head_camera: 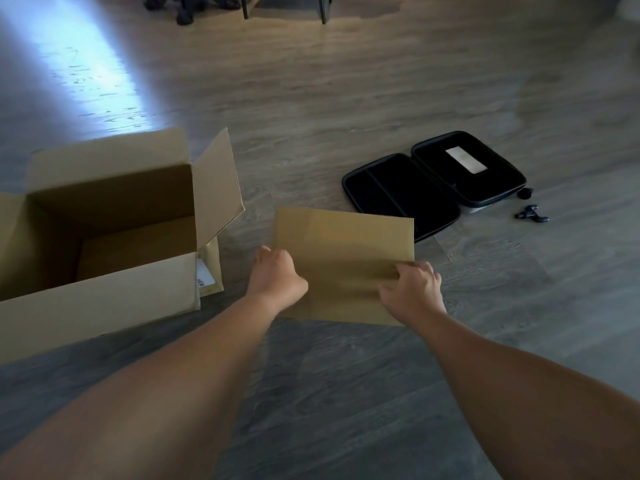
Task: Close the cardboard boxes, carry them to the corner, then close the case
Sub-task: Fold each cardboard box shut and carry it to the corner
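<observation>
A small flat cardboard box (343,251) with its top shut lies on the wood floor in front of me. My left hand (277,275) grips its left edge and my right hand (412,289) grips its right edge, fingers curled over the top. To the left stands a large cardboard box (104,299) with its flaps standing open and its inside empty. A black zip case (433,181) lies open flat on the floor beyond the small box, a pale card inside its right half.
Two small black parts (530,213) lie on the floor just right of the case. Dark furniture legs (323,8) and a black wheeled base (183,8) stand at the far top. A bright patch of light (86,71) falls on the floor at the far left.
</observation>
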Demonstrator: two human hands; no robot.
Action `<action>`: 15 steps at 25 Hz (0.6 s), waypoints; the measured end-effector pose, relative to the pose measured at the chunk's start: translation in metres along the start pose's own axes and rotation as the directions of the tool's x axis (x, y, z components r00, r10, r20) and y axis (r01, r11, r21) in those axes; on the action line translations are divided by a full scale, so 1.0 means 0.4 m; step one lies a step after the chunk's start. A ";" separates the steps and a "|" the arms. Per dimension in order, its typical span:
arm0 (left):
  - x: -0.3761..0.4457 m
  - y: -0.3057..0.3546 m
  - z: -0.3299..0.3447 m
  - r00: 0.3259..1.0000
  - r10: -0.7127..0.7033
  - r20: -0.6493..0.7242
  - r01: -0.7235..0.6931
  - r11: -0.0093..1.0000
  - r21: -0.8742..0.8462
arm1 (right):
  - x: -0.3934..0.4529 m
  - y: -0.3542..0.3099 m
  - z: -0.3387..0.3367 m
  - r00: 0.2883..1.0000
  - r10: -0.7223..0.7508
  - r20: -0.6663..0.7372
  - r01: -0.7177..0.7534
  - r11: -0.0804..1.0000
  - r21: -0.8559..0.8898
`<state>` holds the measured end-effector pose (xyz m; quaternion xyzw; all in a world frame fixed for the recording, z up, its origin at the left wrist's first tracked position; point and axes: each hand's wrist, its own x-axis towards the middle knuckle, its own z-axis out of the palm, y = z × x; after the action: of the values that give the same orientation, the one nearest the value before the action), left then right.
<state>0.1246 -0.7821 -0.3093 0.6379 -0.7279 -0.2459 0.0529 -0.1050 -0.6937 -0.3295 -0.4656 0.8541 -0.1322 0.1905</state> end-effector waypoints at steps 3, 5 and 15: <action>0.013 0.052 -0.050 0.994 0.075 -0.077 -0.078 0.996 -0.044 | 0.015 0.004 -0.059 0.994 0.012 -0.105 -0.005 0.998 0.063; 0.022 0.094 -0.085 0.986 0.119 -0.117 -0.132 0.985 -0.111 | 0.026 0.003 -0.097 0.980 0.018 -0.198 -0.012 0.999 0.035; 0.044 0.114 -0.353 0.905 0.144 -0.401 -0.198 0.975 -0.096 | 0.086 -0.243 -0.314 0.913 -0.146 -0.380 0.138 0.989 -0.046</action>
<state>0.1355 -0.8369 -0.1709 0.6026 -0.7376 -0.1563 0.2615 -0.1058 -0.7685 -0.1851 -0.4933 0.8399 -0.2262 0.0059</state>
